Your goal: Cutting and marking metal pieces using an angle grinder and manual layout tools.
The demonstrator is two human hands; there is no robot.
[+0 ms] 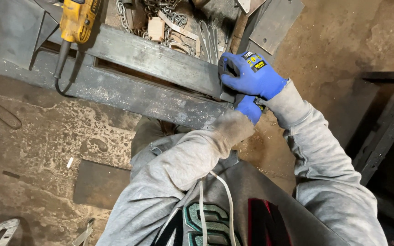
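Both hands are on the end of the steel bar [160, 59], right of frame centre. The right hand [253, 75], in a blue glove, is wrapped over the bar's end, clenched on it. The left hand [248, 108] sits just below, mostly hidden by the grey sleeve [192, 150], so I can't tell what its grip is doing.

The bar runs from upper left toward centre, lying next to a second, flatter beam [115, 89] below it. A yellow power tool [76, 20] rests on the bar at top left with its cord hanging off. A pile of chain [160, 13] sits at top centre, behind the bar.

My take on doing this well: keep the fingers off the pinch line between the two steels, hold the end square, and watch that the tool doesn't slide off if the bar shifts.
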